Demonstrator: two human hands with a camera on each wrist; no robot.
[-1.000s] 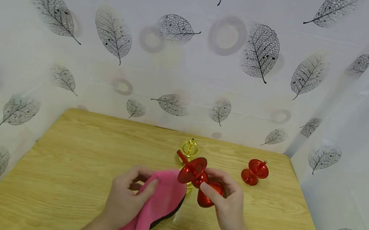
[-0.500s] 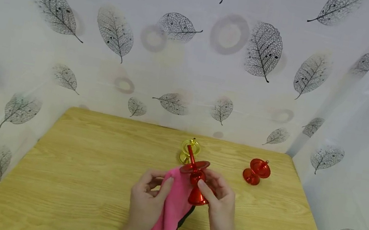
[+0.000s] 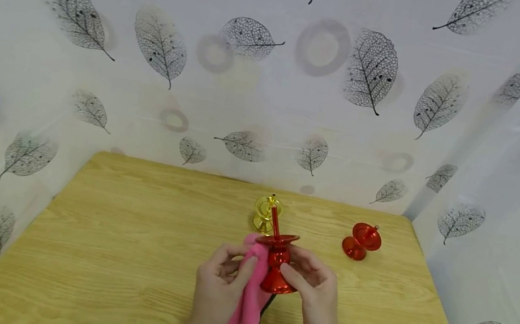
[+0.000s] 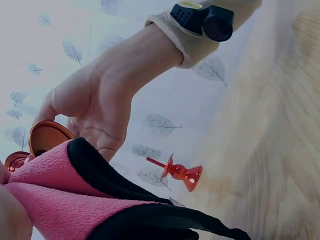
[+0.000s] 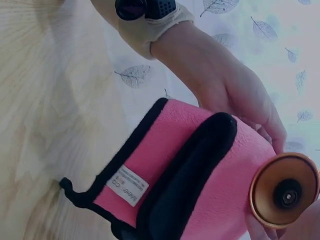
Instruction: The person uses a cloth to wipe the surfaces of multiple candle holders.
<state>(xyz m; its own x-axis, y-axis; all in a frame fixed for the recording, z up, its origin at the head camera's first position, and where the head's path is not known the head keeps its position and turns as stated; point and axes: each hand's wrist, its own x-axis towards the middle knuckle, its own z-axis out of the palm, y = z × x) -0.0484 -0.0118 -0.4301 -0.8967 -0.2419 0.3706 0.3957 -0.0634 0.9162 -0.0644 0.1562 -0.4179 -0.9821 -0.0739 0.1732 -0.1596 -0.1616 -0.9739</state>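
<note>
In the head view my left hand (image 3: 219, 293) pinches a folded pink cloth (image 3: 254, 298) with black edging. My right hand (image 3: 315, 294) grips a shiny red metal candle holder (image 3: 276, 285), its spike pointing up and leaning slightly left. Cloth and candle holder are side by side, the cloth against the holder's left side. The right wrist view shows the hollow underside of the holder's base (image 5: 285, 192) and a white label (image 5: 127, 185) on the cloth. The fingertips behind the cloth are hidden.
A gold candle holder (image 3: 262, 221) stands on the wooden table (image 3: 139, 233) just behind the hands. Another red candle holder (image 3: 363, 239) is at the right rear. Leaf-patterned white sheeting (image 3: 250, 97) encloses the table's back and sides.
My left hand has moved right with the cloth, up to the red candle holder. My right hand has turned that holder from tilted left to nearly upright.
</note>
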